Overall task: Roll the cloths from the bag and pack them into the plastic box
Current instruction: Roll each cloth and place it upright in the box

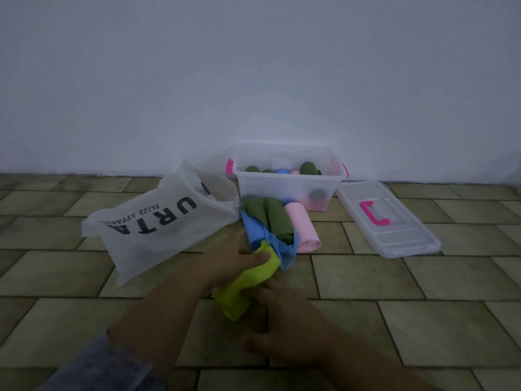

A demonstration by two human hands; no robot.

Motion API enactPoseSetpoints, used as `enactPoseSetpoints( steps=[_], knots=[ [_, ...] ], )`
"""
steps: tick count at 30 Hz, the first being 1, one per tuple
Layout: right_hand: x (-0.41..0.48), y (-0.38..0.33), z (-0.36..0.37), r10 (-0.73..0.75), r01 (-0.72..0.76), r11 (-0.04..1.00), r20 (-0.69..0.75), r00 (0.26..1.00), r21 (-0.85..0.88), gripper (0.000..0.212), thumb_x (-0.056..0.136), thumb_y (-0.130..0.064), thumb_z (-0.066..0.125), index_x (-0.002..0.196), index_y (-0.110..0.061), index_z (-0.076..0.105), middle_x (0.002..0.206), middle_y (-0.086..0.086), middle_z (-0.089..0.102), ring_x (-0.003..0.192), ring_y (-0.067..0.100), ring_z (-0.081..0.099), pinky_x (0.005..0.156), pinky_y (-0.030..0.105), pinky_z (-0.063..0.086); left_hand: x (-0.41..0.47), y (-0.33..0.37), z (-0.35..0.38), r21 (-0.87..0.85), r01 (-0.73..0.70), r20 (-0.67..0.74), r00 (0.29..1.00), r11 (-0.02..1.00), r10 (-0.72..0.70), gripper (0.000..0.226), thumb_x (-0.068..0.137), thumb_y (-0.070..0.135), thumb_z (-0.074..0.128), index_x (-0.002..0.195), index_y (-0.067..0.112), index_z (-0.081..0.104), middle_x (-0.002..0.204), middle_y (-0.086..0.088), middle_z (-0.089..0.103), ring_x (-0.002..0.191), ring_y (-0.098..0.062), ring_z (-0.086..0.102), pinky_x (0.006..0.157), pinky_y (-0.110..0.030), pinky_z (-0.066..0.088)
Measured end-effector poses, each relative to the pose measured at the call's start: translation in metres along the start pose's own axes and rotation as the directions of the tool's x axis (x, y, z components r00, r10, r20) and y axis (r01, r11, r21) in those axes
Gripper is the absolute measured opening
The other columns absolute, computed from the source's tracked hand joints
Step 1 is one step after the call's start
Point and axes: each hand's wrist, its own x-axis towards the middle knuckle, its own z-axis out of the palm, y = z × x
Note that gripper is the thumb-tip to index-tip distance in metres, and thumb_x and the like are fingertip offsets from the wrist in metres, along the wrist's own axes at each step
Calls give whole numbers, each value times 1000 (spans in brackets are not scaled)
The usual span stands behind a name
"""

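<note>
Colours on the tiled floor, dimly lit

The lime-green cloth [248, 283] is the brightest thing; behind it lie a sky-blue cloth [255, 231], an olive-green cloth [270, 218] and a pale pink roll [303, 227]. The plastic box [287, 187] is clear and milky with hot-pink handles, and olive, blue and pink rolls show inside. Its lid [394, 221] is clear too, with a hot-pink clasp. The bag [158, 221] is translucent white with black block lettering. The floor tiles [394, 277] are mottled yellowish olive with dark joints; the wall [253, 80] is plain bluish white. A sleeve [93, 368] is grey-blue.
</note>
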Motion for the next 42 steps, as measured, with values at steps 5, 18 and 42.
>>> enactPoseSetpoints(
  steps=[5,18,42],
  knots=[
    [6,2,-6,-107,84,978,-116,987,-190,51,80,-32,61,130,-29,50,131,-8,47,118,12,43,98,26,35,22,-25,-15,347,0,-140,989,938,52,58,83,30,61,137,16,44,128,-9,56,109,-22,54,83,-25,40],
    [42,-1,2,23,-104,948,-264,964,-300,88,59,-81,48,135,-43,24,149,2,24,139,25,19,108,51,24,10,-11,-18,-5,26,-28,999,1000,-26,40,93,60,30,107,31,53,107,3,63,85,-13,63,70,-29,46],
    [7,3,24,103,-174,920,-212,972,-351,66,58,-80,41,105,-36,48,110,-15,52,115,19,35,89,43,26,5,-15,5,359,72,-11,997,930,-73,63,96,56,20,149,23,18,152,-12,31,137,-26,30,109,-32,23]
  ],
)
